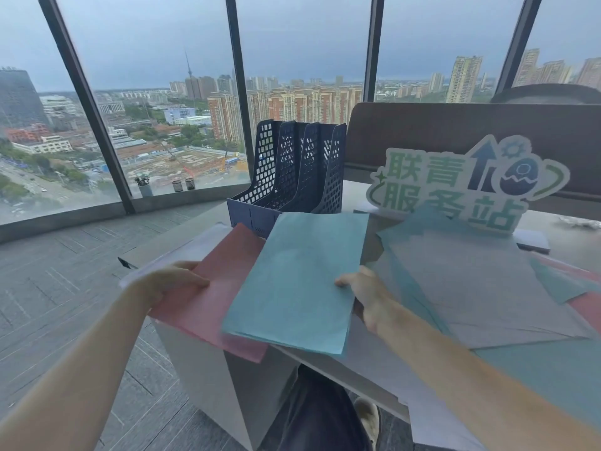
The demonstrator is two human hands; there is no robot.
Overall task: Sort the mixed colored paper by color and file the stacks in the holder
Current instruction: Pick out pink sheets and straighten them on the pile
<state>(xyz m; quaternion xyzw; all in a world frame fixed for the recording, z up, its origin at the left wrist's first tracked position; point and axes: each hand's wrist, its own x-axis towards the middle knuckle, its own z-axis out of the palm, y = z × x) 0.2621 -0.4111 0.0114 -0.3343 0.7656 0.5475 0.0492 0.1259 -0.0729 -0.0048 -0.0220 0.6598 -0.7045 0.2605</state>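
My right hand [370,297] pinches a light blue sheet [299,281] by its right edge, thumb on top, and holds it above the desk's front. Beneath it lies a pink stack [214,288], which my left hand [172,281] grips at its left edge, with white sheets [182,252] under it. A dark blue mesh file holder [292,170] with several slots stands behind the papers, apparently with nothing in it. To the right spreads a mixed pile [471,288] of grey-white, light blue and pink sheets.
A white and green cut-out sign [461,183] stands behind the mixed pile. A brown partition [487,131] runs along the desk's back right. The white desk [201,362] ends at front left, with grey floor beyond. Windows and a sill with small pots [182,185] lie further back.
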